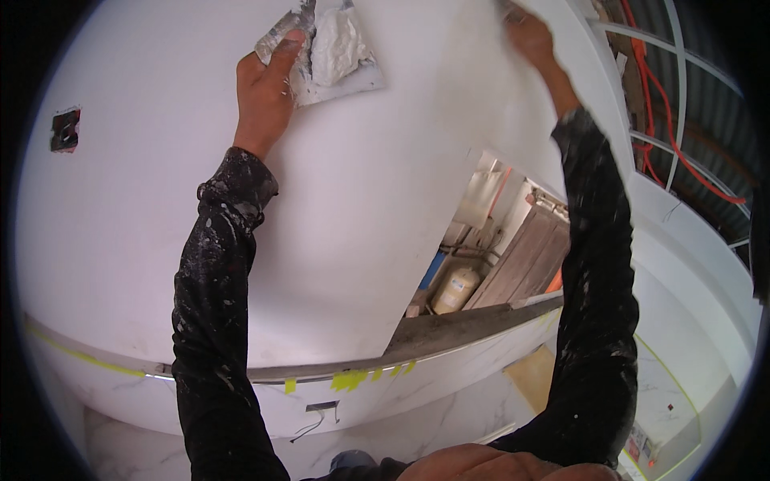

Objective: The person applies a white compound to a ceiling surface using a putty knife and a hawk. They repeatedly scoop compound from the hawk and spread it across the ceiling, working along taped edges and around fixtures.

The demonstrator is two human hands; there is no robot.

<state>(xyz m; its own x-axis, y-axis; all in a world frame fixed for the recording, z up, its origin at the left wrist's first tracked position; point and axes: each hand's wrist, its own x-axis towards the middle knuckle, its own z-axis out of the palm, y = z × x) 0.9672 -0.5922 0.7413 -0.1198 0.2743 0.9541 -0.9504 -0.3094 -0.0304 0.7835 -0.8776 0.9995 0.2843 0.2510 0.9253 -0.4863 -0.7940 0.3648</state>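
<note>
High on the white wall (337,200), my left hand (269,92) grips a wide, smeared putty knife (365,78), its thumb pressed over the metal. A thick lump of white putty (335,48) rests on the blade. My right hand (533,38) is raised near the wall's upper right, blurred by motion. Its fingers look closed around something dark at the top edge of the picture, too cut off and smeared to name. A faintly darker patch shows on the wall beside that hand. Both dark sleeves are spattered with white.
A rectangular opening (497,240) at right shows a beige tank (455,290) and brown boards (521,260). An electrical box (65,131) sits in the wall at left. Yellow tape (349,379) marks the ledge below. Orange conduit (662,96) and metal framing hang at upper right.
</note>
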